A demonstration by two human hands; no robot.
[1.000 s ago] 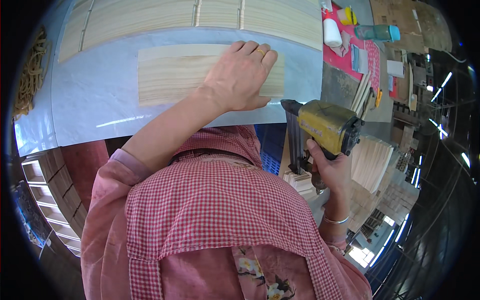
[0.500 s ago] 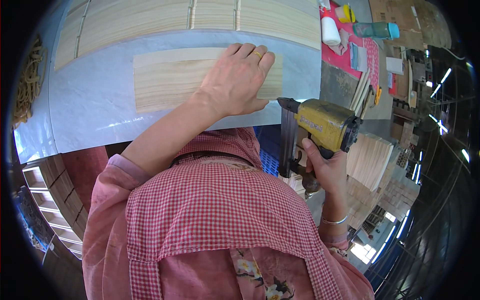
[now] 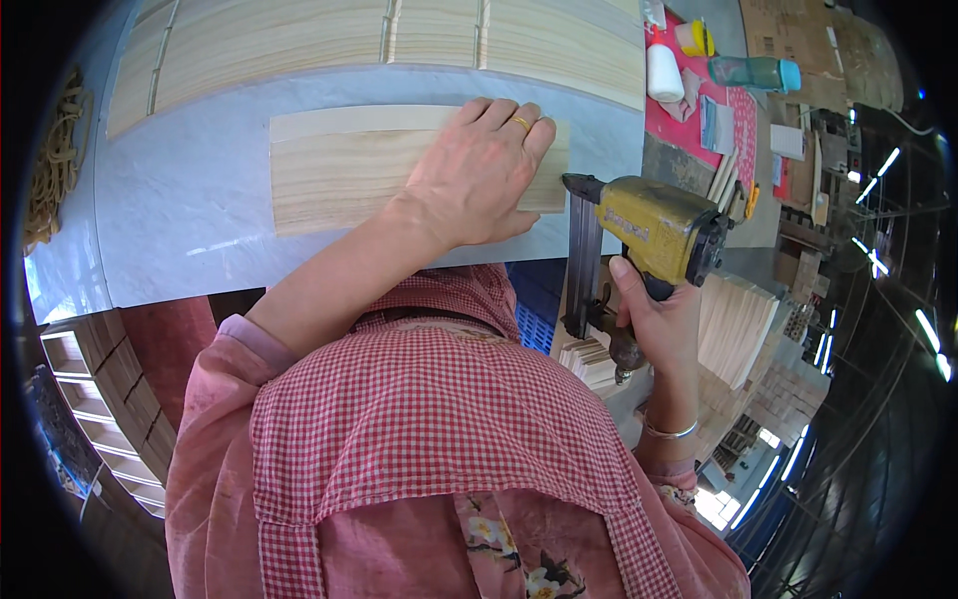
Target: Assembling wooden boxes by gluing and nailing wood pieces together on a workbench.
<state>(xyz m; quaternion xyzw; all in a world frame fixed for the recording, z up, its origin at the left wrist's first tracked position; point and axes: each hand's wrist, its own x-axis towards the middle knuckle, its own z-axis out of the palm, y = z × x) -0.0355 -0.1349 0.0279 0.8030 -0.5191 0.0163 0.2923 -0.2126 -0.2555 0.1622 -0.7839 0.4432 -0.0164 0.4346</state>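
My left hand [image 3: 474, 180] spans a pale wooden board assembly [image 3: 339, 175] lying on the bluish-white tabletop [image 3: 200, 235]. Its fingers reach over the far edge and its thumb lies along the near edge. A lighter strip runs along the far side of the piece. My right hand [image 3: 664, 319] is wrapped round the grip of a yellow and black nail gun [image 3: 659, 225]. The gun's dark nose is at the right end of the wood; whether it touches, I cannot tell. The long magazine hangs down past the table's front edge.
A larger grooved wooden panel [image 3: 299, 50] lies along the far side. Coiled rope [image 3: 58, 170] is at the left. Far right are a white bottle [image 3: 662, 72] and a teal bottle [image 3: 753, 73]. Stacked boards [image 3: 738, 329] stand below right, a compartmented wooden frame [image 3: 95, 409] below left.
The nail gun's nose has moved slightly farther up along the right end of the wooden piece. My left hand keeps its hold on the wood.
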